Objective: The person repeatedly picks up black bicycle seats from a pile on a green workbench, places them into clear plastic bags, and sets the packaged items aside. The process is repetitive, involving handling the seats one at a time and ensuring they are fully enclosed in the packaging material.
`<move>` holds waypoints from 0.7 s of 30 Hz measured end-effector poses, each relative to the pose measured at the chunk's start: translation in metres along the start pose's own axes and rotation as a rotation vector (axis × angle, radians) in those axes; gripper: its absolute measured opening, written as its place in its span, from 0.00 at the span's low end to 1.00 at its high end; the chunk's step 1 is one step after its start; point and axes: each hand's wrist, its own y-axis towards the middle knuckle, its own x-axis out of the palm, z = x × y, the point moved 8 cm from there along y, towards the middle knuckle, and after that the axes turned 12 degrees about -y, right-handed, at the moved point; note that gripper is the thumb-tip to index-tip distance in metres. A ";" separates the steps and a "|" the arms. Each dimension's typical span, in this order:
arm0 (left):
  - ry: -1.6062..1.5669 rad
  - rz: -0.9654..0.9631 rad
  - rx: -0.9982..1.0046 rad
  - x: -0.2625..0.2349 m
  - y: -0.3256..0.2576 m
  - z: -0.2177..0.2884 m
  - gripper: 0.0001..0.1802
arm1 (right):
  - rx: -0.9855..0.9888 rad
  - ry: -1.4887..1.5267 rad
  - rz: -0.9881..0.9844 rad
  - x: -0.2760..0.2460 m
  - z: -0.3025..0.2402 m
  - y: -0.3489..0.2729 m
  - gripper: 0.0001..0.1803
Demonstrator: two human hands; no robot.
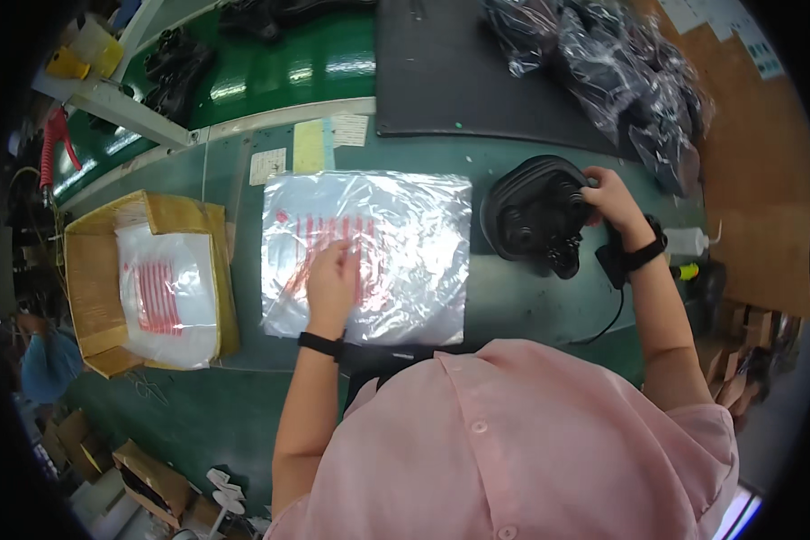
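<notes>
A clear plastic bag (414, 261) with red printed lines lies flat on the green bench in front of me. My left hand (331, 283) is over its printed part, fingers curled together and pinching at the film; the fingertips are only partly visible. To the right, my right hand (614, 205) grips the right edge of a black moulded part (535, 211). That part has a rounded outline, raised round shapes and a small knob-like piece at its lower end. It sits beside the bag, apart from it. Both wrists wear black bands.
At the left stands an open cardboard box (144, 209) holding more printed bags (198, 288). Several film-wrapped dark parts (603, 67) lie at the back right on a black mat (468, 81). Paper slips (313, 146) lie behind the bag. A white bottle (688, 241) stands at the right.
</notes>
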 end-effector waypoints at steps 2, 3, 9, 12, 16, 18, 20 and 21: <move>0.073 -0.043 0.178 0.043 -0.025 0.038 0.18 | 0.036 -0.147 0.075 0.004 0.033 -0.009 0.24; 0.125 -0.060 0.292 0.066 -0.038 0.058 0.22 | 0.106 -0.104 0.186 0.004 0.057 -0.007 0.23; 0.480 -0.065 0.205 0.132 -0.057 0.038 0.25 | -0.035 0.383 0.264 0.034 0.133 -0.022 0.28; 0.448 -0.127 0.141 0.135 -0.052 0.032 0.20 | -0.164 0.162 0.294 0.071 0.170 -0.040 0.40; 0.609 -0.060 0.286 0.161 -0.073 0.069 0.17 | -0.124 -0.167 0.354 0.084 0.162 -0.063 0.51; 0.763 -0.072 0.260 0.177 -0.070 0.059 0.17 | -0.032 -0.175 0.230 0.088 0.133 -0.070 0.51; 0.849 -0.066 0.293 0.183 -0.057 0.061 0.15 | -0.054 0.106 0.106 0.099 0.134 -0.061 0.49; 0.778 -0.110 0.245 0.177 -0.049 0.055 0.14 | -0.087 0.391 -0.005 0.112 0.126 -0.058 0.42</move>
